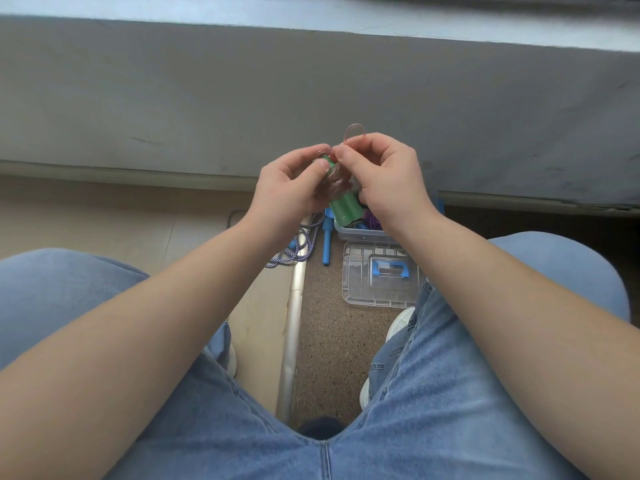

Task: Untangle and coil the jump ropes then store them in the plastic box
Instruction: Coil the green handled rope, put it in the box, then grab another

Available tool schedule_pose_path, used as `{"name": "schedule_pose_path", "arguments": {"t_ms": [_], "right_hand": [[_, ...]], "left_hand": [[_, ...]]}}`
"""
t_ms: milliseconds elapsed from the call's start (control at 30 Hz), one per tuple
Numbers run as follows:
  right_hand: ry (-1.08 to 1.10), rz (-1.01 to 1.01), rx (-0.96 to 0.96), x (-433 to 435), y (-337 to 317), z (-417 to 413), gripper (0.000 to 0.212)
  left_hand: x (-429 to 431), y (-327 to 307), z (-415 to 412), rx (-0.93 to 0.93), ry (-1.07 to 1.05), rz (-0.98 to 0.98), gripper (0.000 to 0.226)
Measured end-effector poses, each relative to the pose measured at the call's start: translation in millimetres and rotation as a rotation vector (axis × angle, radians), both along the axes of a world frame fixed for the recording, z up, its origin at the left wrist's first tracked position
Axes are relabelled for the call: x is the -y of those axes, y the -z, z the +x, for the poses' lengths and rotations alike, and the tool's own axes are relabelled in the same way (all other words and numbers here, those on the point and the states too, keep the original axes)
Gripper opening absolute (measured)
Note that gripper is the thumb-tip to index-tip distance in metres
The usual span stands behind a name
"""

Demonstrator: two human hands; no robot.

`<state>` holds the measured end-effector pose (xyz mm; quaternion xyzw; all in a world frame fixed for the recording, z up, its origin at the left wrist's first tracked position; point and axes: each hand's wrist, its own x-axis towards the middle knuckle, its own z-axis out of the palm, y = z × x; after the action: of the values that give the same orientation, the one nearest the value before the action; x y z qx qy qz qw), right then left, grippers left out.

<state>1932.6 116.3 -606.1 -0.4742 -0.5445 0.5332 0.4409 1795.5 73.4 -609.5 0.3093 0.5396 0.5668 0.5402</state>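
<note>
- Our left hand (292, 183) and right hand (384, 171) meet in front of us, above the floor (322, 341), with the bundled jump rope (341, 197) held between them.
- A loop of that rope (354, 131) stands up above our right hand's fingertips.
- Below the hands, the plastic box (360, 233) sits on the floor before the wall (311, 91).
- Its lid (379, 275) lies on the floor just nearer to us than the box.
- A second jump rope (294, 244) lies on the floor left of the box, with one of its handles (327, 242) between rope and box.
- Our knees flank everything.
</note>
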Motion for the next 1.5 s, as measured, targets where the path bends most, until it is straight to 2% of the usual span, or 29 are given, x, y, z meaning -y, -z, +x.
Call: {"name": "schedule_pose_path", "arguments": {"t_ms": [100,267,367,533,667,900,1033,1400,1500], "right_hand": [[-0.001,0.025,-0.104,4.6,-5.1,-1.7,0.007],[0.034,-0.013,-0.190,4.7,-10.1,-2.7,0.016],[-0.045,0.011,-0.077,0.5,-3.8,-1.9,0.024],[-0.120,0.234,0.319,-1.3,2.8,-3.5,0.030],[-0.137,0.263,0.439,-2.9,-0.8,-1.3,0.029],[-0.094,0.211,0.468,-5.1,-7.9,4.5,0.031],[-0.115,0.175,0.488,-6.4,-6.4,4.2,0.020],[-0.128,0.384,0.641,-7.0,-9.1,6.0,0.014],[-0.093,0.369,0.644,-7.4,-11.3,6.4,0.010]], "left_hand": [[-2.9,-7.5,2.7,0.006,-0.097,-0.051,0.022],[-4.1,-10.1,0.9,-0.006,-0.120,-0.090,0.019],[-4.9,-6.7,-0.2,-0.020,-0.135,-0.097,0.016],[-5.3,-1.4,-4.3,0.031,-0.147,-0.118,0.013],[-3.8,-2.4,-6.3,0.041,-0.088,-0.112,0.007],[-2.6,3.3,-7.7,-0.149,-0.043,-0.083,0.003],[-2.1,7.2,-9.6,-0.267,-0.033,-0.053,0.006],[0.5,8.7,-7.5,-0.344,0.010,-0.035,0.008],[-1.5,9.8,-10.6,-0.492,0.009,-0.002,0.008]]}}
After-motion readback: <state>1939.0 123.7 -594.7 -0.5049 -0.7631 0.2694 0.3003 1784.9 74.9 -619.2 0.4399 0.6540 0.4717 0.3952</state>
